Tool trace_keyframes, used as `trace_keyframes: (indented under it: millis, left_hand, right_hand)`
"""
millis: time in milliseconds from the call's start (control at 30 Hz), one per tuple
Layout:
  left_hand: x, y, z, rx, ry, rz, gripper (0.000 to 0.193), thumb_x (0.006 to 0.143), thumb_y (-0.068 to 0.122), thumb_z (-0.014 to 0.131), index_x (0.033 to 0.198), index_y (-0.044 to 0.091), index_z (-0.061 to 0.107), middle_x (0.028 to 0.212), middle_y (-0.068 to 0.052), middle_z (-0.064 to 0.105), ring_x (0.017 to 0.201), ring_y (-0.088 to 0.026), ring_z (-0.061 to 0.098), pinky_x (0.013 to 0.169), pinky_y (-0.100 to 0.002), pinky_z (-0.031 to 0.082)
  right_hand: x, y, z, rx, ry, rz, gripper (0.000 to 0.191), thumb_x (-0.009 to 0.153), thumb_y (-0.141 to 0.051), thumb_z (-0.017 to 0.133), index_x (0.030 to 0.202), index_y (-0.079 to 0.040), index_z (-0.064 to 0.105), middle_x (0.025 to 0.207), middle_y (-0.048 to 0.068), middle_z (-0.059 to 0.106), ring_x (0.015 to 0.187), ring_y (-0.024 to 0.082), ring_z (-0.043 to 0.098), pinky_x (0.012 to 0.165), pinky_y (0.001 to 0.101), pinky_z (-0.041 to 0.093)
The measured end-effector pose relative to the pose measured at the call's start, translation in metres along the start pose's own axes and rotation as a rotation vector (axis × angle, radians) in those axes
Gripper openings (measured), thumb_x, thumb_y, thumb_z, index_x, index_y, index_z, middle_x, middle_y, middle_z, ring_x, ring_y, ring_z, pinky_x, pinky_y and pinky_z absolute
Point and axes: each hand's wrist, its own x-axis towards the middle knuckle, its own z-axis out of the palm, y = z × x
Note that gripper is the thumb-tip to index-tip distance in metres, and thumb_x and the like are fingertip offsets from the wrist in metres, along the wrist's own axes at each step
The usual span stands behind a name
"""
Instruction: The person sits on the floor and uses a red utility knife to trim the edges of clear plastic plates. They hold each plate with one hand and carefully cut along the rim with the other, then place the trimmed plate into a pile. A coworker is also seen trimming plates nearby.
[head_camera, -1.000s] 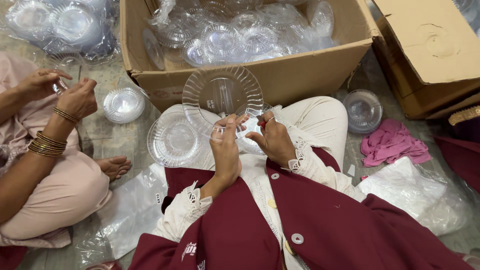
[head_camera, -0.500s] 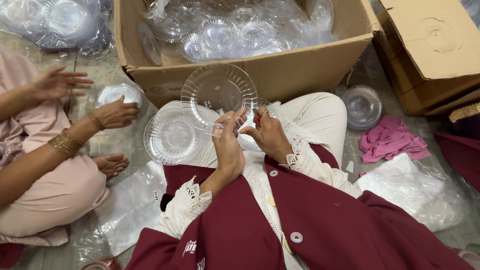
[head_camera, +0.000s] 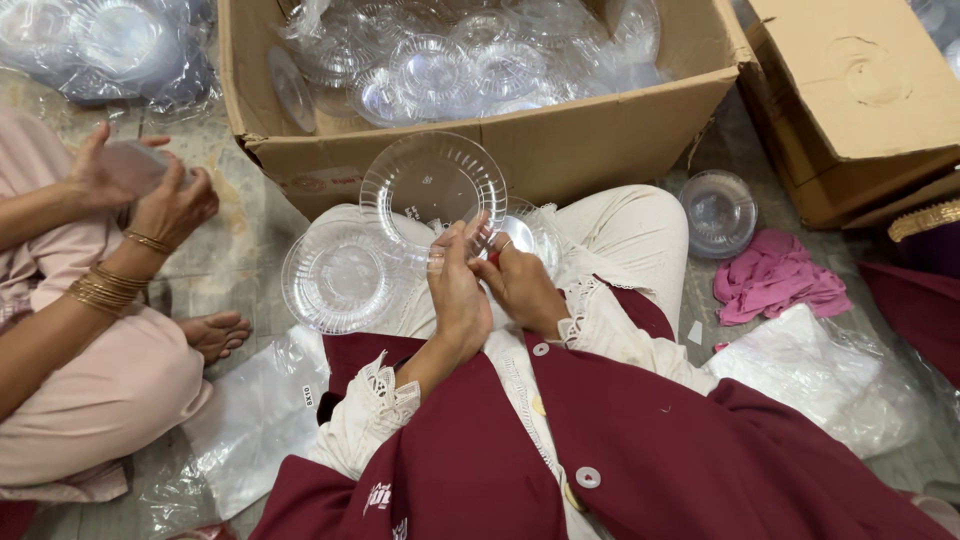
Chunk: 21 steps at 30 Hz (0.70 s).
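While both hands pinch its lower rim, the left hand (head_camera: 458, 290) and right hand (head_camera: 520, 285) hold a clear, ribbed, round plastic plate (head_camera: 432, 185) upright above the lap, before the open brown cardboard box (head_camera: 560, 140). Held only by fingertips, the thin plate might slip or crack onto a second clear plate (head_camera: 338, 277).

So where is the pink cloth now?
The pink cloth lies on the floor at the right of the head view, beside the clear bowl, below the closed cardboard box.
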Motion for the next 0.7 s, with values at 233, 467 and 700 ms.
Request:
trace_keyframes:
  millis: [233,467,700]
  left_hand:
    - [-0.004,0.044,-0.010,0.452,-0.112,0.061,0.021,0.101,0.018,0.055,0.104,0.000,0.064,0.097,-0.016,0.077,0.089,-0.017,0.075,0.077,-0.030,0.062]
    - [-0.035,0.083,-0.018,0.790,-0.231,0.080,0.022,0.096,0.014,0.063,0.097,-0.006,0.070,0.084,-0.014,0.076,0.072,-0.015,0.069,0.069,-0.028,0.056]
    - [-0.045,0.093,-0.007,0.758,-0.331,0.049,0.017,0.097,0.010,0.059,0.095,-0.005,0.067,0.081,-0.014,0.076,0.074,-0.015,0.075,0.067,-0.028,0.059]
  right_hand:
    - [0.005,0.039,-0.046,0.115,0.008,0.068,0.050,0.092,-0.048,0.078,0.095,-0.003,0.057,0.067,0.002,0.053,0.060,0.014,0.048,0.055,0.0317,0.044]
    - [-0.001,0.040,-0.091,0.181,-0.117,0.023,0.074,0.069,-0.064,0.086,0.098,-0.006,0.048,0.059,-0.006,0.035,0.053,0.007,0.032,0.048,0.0272,0.029]
    - [0.002,0.041,-0.091,0.189,-0.124,-0.088,0.081,0.064,-0.072,0.082,0.097,-0.006,0.048,0.061,-0.006,0.035,0.054,0.005,0.032,0.047,0.0263,0.028]
